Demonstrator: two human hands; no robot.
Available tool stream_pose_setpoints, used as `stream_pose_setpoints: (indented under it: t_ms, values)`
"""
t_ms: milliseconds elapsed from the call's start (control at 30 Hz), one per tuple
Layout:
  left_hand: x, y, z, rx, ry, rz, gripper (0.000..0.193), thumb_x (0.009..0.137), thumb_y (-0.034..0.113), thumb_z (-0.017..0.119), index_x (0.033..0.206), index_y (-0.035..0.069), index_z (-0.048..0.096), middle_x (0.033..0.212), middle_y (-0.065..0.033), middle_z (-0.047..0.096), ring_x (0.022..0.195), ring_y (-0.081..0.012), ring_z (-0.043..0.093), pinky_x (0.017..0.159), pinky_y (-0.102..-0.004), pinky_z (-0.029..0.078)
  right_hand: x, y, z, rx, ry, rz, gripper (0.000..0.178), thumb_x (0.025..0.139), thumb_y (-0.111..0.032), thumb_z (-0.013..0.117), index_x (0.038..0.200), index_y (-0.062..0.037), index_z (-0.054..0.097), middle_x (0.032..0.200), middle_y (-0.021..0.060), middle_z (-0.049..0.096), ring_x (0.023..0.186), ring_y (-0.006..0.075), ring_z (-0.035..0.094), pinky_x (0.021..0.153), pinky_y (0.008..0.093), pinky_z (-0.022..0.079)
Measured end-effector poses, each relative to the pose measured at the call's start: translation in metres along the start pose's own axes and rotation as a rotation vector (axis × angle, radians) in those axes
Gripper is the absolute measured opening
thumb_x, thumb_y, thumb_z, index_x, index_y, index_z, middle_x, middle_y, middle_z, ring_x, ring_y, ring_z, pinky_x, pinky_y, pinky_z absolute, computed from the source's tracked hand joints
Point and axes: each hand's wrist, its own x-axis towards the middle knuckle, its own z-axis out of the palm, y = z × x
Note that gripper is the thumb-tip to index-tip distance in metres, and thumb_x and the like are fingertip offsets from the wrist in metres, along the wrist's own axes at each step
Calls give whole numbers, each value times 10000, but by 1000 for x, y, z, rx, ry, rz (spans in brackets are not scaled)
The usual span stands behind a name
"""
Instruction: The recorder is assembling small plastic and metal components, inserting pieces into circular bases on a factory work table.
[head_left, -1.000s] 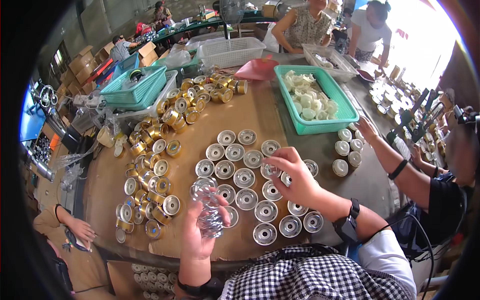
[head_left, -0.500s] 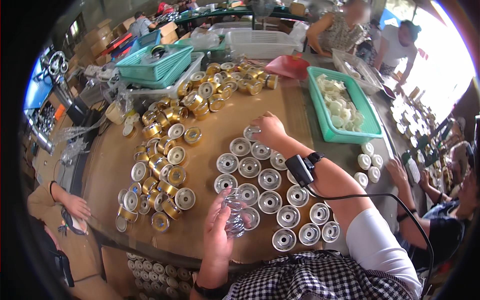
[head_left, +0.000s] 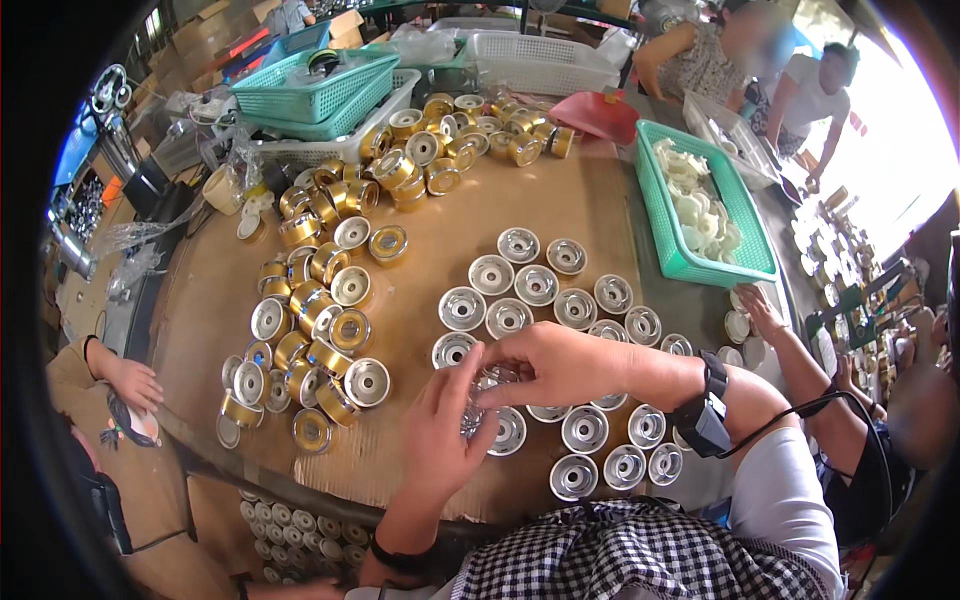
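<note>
My left hand [head_left: 443, 432], closed, holds a short stack of clear, shiny rings [head_left: 474, 416] over the near part of the board. Bent over the same stack is my right hand [head_left: 565, 362], its fingertips closed on the top ring. Part of the stack is hidden behind my fingers. Beneath and around both hands, several round silver-white cups with a hole in the centre [head_left: 490, 275] stand in staggered rows. My right forearm covers some of them. Whether each cup has a clear ring inside is too small to tell.
Gold-banded round pieces [head_left: 350, 286] lie heaped at left and back. Green baskets [head_left: 320, 95] stand back left. A green basket of whitish pieces [head_left: 655, 190] and a red scoop [head_left: 597, 117] lie back right. Another person's hand [head_left: 762, 312] is at right, another [head_left: 138, 385] at left.
My right hand has come back from the far cups to the ring stack in my left hand. The view has shifted slightly. The neighbour's hand at right has moved up to the white pieces.
</note>
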Motion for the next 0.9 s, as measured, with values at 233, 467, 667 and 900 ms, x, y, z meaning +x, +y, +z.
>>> stream_pose_setpoints:
  t_ms: [233, 467, 667, 900]
  values:
    - [-12, 0, 1, -250, 174, -90, 443, 872, 125, 775, 1253, -1, 587, 1059, -140, 665, 923, -270, 673, 809, -358, 536, -24, -3, 6, 480, -13, 74, 403, 1023, -344, 638, 1223, 5, 642, 922, 40, 701, 800, 125, 617, 736, 322, 524]
    - [-21, 9, 9, -990, 95, -396, 273, 1015, 114, 623, 1248, 0, 538, 1025, -53, 645, 908, -111, 625, 781, -257, 515, -31, 4, 10, 486, 90, -193, 361, 1066, -309, 564, 1245, 0, 616, 1052, 18, 670, 924, 77, 581, 771, 254, 496]
    - [-18, 11, 2, -1215, -72, -520, 250, 1060, 159, 553, 1249, 1, 506, 1036, -61, 642, 904, -106, 620, 780, -246, 513, -46, -9, 15, 545, 143, -100, 310, 1040, -278, 610, 1226, -31, 628, 960, 19, 649, 866, 90, 576, 705, 271, 489]
    - [-17, 14, 8, -1115, 110, -361, 288, 1061, 250, 564, 1230, 29, 491, 1021, -74, 647, 844, -113, 635, 656, -259, 542, -65, -16, 39, -562, 296, -574, 433, 737, -109, 804, 1156, -134, 701, 1180, 71, 610, 996, 239, 635, 767, 351, 586]
